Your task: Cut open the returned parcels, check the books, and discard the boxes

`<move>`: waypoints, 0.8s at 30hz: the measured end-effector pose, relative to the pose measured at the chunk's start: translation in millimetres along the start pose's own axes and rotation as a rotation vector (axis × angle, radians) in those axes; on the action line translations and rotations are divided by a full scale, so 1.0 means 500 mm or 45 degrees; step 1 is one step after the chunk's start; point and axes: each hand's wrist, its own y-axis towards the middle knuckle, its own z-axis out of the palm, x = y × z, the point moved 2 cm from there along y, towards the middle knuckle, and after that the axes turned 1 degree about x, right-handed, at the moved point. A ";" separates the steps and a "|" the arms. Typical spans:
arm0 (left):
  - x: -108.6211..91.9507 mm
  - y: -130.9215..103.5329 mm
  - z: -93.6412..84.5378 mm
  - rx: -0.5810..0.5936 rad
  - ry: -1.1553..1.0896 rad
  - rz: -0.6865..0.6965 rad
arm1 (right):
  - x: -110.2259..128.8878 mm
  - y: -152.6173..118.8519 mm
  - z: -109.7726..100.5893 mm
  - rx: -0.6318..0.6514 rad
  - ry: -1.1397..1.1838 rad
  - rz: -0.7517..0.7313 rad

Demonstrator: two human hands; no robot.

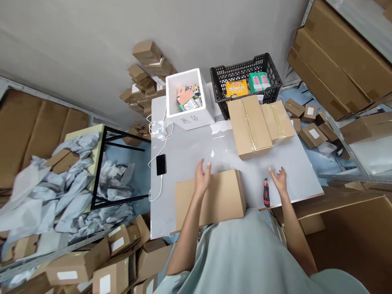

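Note:
Over a brown cardboard box (222,200) at the table's front edge is my left hand (202,176), fingers apart and holding nothing; whether it touches the box I cannot tell. My right hand (279,179) hovers farther right with its fingers spread, also holding nothing. Just left of it lies a red and black utility knife (266,192) on the grey table (190,153). Beyond the hands, two taped cardboard boxes, a larger one (249,126) and a smaller one (278,122), sit side by side.
A white foam box (196,119) with small colourful packs and a black crate (219,87) with boxed goods stand at the back. A phone (161,164) on a white cable lies left. Cartons and grey mailing bags (70,179) fill the sides; a large open carton (352,241) is right.

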 end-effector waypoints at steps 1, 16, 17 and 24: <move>0.039 -0.008 -0.053 -0.067 0.078 -0.043 | -0.040 -0.046 0.006 0.006 -0.068 0.033; 0.339 0.007 -0.274 0.149 -0.114 -0.709 | -0.032 -0.181 0.133 0.284 -0.108 -0.034; 0.348 0.010 -0.271 0.196 -0.166 -0.727 | -0.010 -0.188 0.147 0.342 -0.054 -0.056; 0.358 -0.028 -0.257 0.525 -0.580 -0.623 | 0.107 -0.272 0.185 0.481 0.133 -0.160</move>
